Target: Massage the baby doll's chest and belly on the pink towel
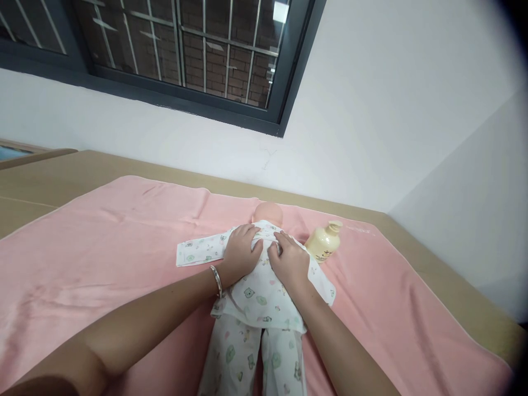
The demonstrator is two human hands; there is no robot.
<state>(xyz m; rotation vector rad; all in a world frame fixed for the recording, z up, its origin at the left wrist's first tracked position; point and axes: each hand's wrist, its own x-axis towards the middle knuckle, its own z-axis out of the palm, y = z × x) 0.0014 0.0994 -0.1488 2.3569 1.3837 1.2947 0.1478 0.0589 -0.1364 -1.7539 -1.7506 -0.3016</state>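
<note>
A baby doll (267, 213) lies on a pink blanket, its bald head pointing away from me. It wears a white printed top (264, 300) and matching trousers (282, 360). My left hand (241, 250) rests on the upper left of the top, fingers stretched toward the neck and thumb apart. On the upper right lies my right hand (291, 261), its fingers slightly bent and its thumb apart. Both hands touch the cloth without grasping anything visible. The doll's face does not show.
Close to the doll's right-side sleeve, a pale yellow pump bottle (325, 242) stands tilted in view. The pink blanket (124, 236) covers a tan surface (111, 165) against a white wall (371, 99). A dark-framed window (231, 107) with bars is above.
</note>
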